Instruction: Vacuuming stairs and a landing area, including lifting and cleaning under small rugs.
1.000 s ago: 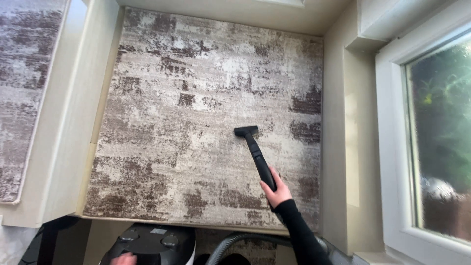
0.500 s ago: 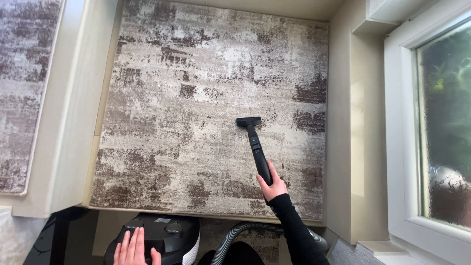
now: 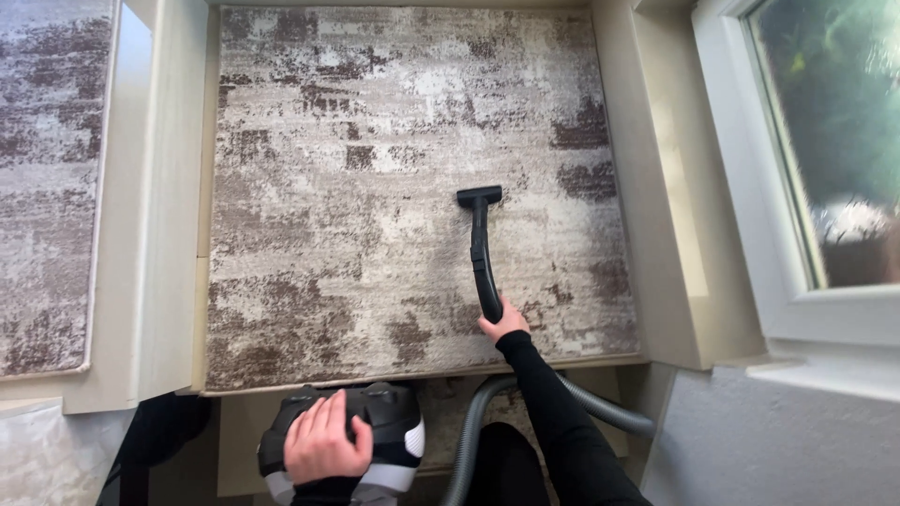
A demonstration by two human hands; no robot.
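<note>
My right hand (image 3: pixel 503 323) grips the lower end of a black vacuum wand (image 3: pixel 482 253). Its small nozzle head (image 3: pixel 479 196) rests on a mottled grey-brown rug (image 3: pixel 356 187), right of the rug's middle. My left hand (image 3: pixel 323 439) lies flat on top of the black and white vacuum cleaner body (image 3: pixel 394 436) at the bottom edge of the view, fingers together. A grey ribbed hose (image 3: pixel 600 408) curves from behind my right sleeve down toward the cleaner.
Cream borders (image 3: pixel 164 215) frame the rug on the left and right. A second rug of the same pattern (image 3: pixel 47 178) lies at far left. A white-framed window (image 3: pixel 797 187) fills the right side, above a grey wall (image 3: pixel 778 440).
The nozzle has slid slightly up the rug. My left hand has come up into view and settled on top of the vacuum cleaner body.
</note>
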